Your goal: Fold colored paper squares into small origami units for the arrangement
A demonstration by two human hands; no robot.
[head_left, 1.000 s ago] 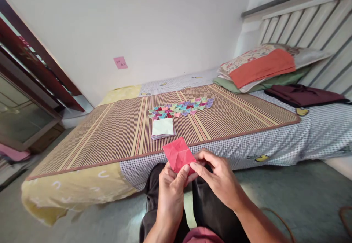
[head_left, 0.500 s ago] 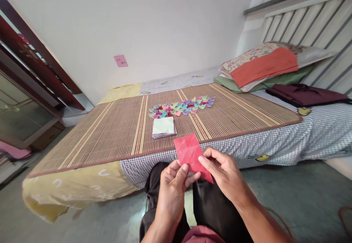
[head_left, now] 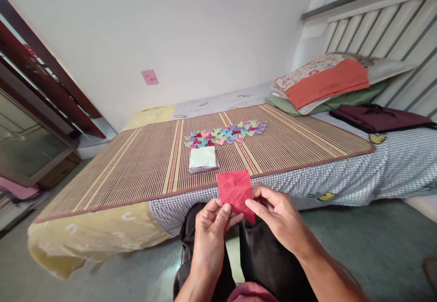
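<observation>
A red sheet of paper point(head_left: 235, 188), marked with crease lines, is held up between both hands above my lap. My left hand point(head_left: 213, 222) pinches its lower left edge, the thumb in front and fingers behind. At the right edge, my right hand point(head_left: 273, 208) grips the sheet between thumb and fingers. Just beyond, on the bed mat, lies a stack of paper point(head_left: 202, 157) with a pale sheet on top. Behind the stack stand rows of small folded paper pieces point(head_left: 225, 133) in many colours.
A striped woven mat point(head_left: 143, 165) covers much of the bed. Pillows point(head_left: 327, 83) are piled at the right, beside a folded dark maroon cloth point(head_left: 378, 116). A pink note point(head_left: 149, 77) is stuck to the wall. My knees point(head_left: 194, 220) are close to the bed's edge.
The red paper has turned and now stands more squarely between my hands, its lower corner shifted left. Both hands keep their hold with only slight movement.
</observation>
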